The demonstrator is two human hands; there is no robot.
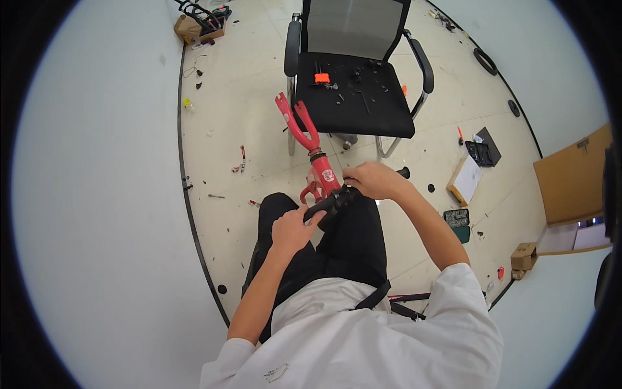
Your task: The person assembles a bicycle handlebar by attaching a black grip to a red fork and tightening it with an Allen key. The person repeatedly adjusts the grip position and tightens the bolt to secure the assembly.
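Observation:
Over my lap lies a small red bike fork (302, 129) with a red head tube (324, 172); its two prongs point away toward the chair. At its near end a black stem clamp (341, 196) meets a black handlebar (316, 211) running crosswise. My left hand (293, 229) is closed around the handlebar's left part, thumb along it. Beside the clamp, my right hand (374, 180) has its fingers pressed together at the top of it; whatever they pinch is hidden. Past that hand the bar's right grip (404, 173) sticks out.
Ahead stands a black office chair (355, 117) with small bolts, a hex key (363, 102) and an orange piece (322, 78) on its seat. To the right on the floor are a white box (465, 180), a black tool case (479, 153) and a green case (457, 225).

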